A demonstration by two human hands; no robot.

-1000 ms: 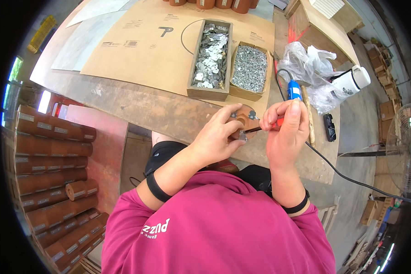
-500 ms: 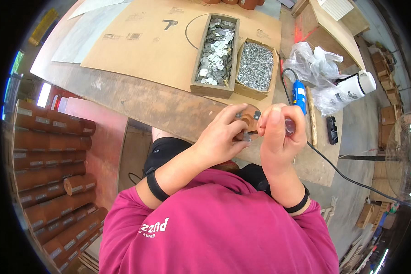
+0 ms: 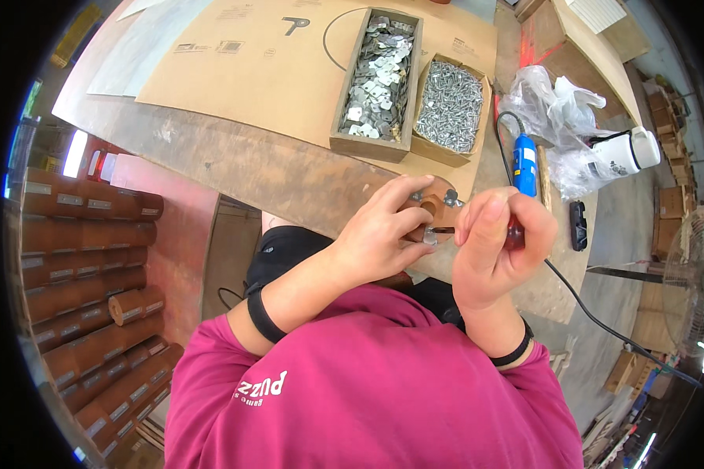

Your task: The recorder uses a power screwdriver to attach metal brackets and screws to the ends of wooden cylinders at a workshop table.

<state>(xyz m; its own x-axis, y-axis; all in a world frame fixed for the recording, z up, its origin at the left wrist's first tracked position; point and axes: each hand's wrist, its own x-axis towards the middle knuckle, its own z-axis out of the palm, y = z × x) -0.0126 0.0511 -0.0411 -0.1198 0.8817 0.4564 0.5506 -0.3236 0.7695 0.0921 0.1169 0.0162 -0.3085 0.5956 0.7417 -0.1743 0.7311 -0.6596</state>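
My left hand (image 3: 377, 234) grips a round brown piece (image 3: 440, 194) with small metal fittings on its face, at the table's near edge. Its thumb and fingers are closed around the near left side, hiding part of it. A screwdriver (image 3: 515, 234) with a dark red handle is held in my right hand (image 3: 497, 242), the fingers wrapped round the handle. The thin shaft points left, its end close to a shiny metal fitting (image 3: 430, 236) beside my left fingertips. Whether the tip sits in a screw I cannot tell.
Beyond my hands stand a wooden box (image 3: 375, 86) of flat metal plates and a carton (image 3: 450, 105) of screws. To the right are a blue corded tool (image 3: 525, 164), a wooden stick, a black case (image 3: 577, 225), plastic bags and a white bottle (image 3: 626, 152). Brown cylinders (image 3: 90, 234) are stacked left.
My right hand has shifted a little right and turned on the screwdriver, and more of the shaft shows. The left hand keeps its hold on the brown piece. The view has swung slightly.
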